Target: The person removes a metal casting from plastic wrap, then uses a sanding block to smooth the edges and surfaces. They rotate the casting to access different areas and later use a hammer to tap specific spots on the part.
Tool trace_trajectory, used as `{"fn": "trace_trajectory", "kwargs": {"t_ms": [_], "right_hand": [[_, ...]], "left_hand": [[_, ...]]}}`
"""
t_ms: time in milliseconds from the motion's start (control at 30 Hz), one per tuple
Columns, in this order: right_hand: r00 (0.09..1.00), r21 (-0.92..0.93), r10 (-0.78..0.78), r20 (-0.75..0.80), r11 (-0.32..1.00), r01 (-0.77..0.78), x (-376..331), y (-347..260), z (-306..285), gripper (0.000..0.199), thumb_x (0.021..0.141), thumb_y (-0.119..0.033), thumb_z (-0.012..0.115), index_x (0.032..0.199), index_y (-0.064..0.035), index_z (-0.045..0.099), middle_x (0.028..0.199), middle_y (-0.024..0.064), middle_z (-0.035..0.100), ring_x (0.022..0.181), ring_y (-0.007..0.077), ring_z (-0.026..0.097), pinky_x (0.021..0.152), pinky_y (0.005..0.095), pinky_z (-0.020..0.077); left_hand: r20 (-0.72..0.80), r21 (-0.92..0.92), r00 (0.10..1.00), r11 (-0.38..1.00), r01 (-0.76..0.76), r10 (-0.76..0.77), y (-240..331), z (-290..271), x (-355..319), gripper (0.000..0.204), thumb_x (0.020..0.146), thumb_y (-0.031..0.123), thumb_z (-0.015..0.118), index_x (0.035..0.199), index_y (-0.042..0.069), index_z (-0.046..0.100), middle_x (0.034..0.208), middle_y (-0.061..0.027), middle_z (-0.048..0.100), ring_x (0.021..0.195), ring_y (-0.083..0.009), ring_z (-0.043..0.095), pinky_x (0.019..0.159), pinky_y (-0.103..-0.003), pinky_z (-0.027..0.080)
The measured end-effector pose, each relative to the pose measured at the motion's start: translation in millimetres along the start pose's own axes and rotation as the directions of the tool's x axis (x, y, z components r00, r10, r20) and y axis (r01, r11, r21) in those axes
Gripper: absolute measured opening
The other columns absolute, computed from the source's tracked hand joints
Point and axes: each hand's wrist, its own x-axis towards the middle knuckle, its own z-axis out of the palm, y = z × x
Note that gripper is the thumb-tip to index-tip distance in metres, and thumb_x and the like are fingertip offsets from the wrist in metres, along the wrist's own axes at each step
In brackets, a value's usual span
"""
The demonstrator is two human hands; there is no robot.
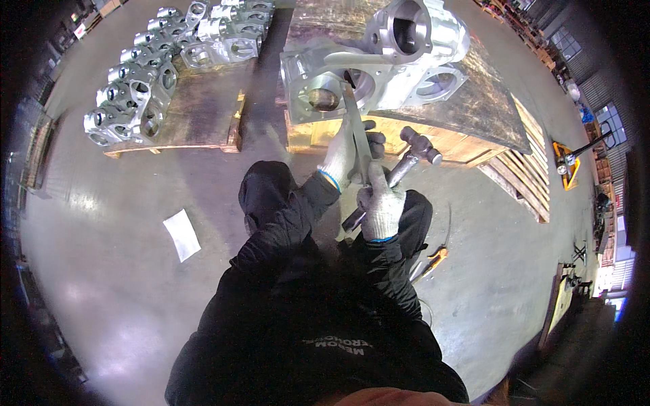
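My left hand (pixel 340 157), in a whitish knit glove with soiled fingertips, is closed round a long flat metal bar (pixel 355 125). The bar's far end overlaps the flange of a silvery metal casting (pixel 389 88); whether it touches is unclear. Close by on the right, my right hand (pixel 384 211), gloved too, grips a hammer (pixel 404 169) by its handle. The hammer's head points up and away, and the handle's end sticks out below the fist. The bar's near end meets my right fingers, so I cannot tell if they hold it too.
The casting lies on a wooden crate (pixel 501 115) beside a slatted pallet (pixel 518 179). To the left, another wooden platform (pixel 203 101) carries several similar castings (pixel 139 91). On the floor are a white sheet (pixel 181 235) and an orange-handled air gun (pixel 433 260). A pallet jack (pixel 567 162) stands far right.
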Motion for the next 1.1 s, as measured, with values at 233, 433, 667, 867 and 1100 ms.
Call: {"fn": "trace_trajectory", "kwargs": {"t_ms": [233,433,667,867,1100], "right_hand": [[0.999,-0.012,0.032,-0.033,0.999,-0.032,2,-6,4,0.035,0.101,-0.039,0.063,0.085,-0.0085,0.055,0.059,-0.0029,0.045,0.042,0.0076,0.038,0.041,0.0252,0.0254],[0.970,-0.161,-0.160,0.185,0.968,0.190,-17,-12,-27,0.034,0.102,-0.037,0.063,0.093,-0.0043,0.065,0.063,-0.0033,0.052,0.051,0.0065,0.045,0.048,0.0235,0.0342],[0.542,-0.365,-0.558,0.628,0.403,0.839,-20,-6,-41,0.014,0.078,-0.009,0.077,0.084,-0.0056,0.065,0.070,0.0027,0.061,0.061,0.0171,0.057,0.060,0.0303,0.0481],[0.597,-0.621,-0.549,0.586,0.169,0.765,-27,-10,-24,0.034,0.065,-0.027,0.080,0.091,-0.0081,0.072,0.070,0.0102,0.062,0.059,0.0292,0.061,0.060,0.0390,0.0492],[0.421,-0.361,-0.528,0.737,0.220,0.906,-32,-18,-8,0.014,0.071,-0.017,0.069,0.079,-0.0065,0.066,0.067,0.0148,0.063,0.062,0.0375,0.064,0.057,0.0415,0.0507]], "left_hand": [[-0.062,-0.179,0.998,0.984,0.004,-0.015,10,24,11,0.039,0.105,0.051,0.045,0.094,0.014,0.049,0.067,0.0017,0.044,0.056,-0.0149,0.045,0.055,-0.032,0.042],[-0.041,-0.099,0.999,0.995,0.029,-0.033,51,17,6,0.033,0.102,0.044,0.050,0.089,0.014,0.047,0.068,0.0025,0.044,0.056,-0.0130,0.044,0.049,-0.032,0.038],[0.030,-0.147,0.993,0.982,0.120,-0.117,75,17,11,0.025,0.101,0.039,0.051,0.093,0.015,0.051,0.069,0.0039,0.043,0.056,-0.0127,0.041,0.050,-0.031,0.034],[0.181,-0.144,0.964,0.965,0.221,-0.194,81,9,12,0.030,0.104,0.048,0.044,0.091,0.022,0.051,0.063,0.0048,0.042,0.052,-0.0112,0.041,0.048,-0.029,0.032],[0.058,-0.011,0.984,0.986,0.168,-0.168,81,10,18,0.034,0.105,0.050,0.045,0.084,0.024,0.048,0.062,0.0052,0.042,0.051,-0.0109,0.039,0.047,-0.029,0.031]]}}
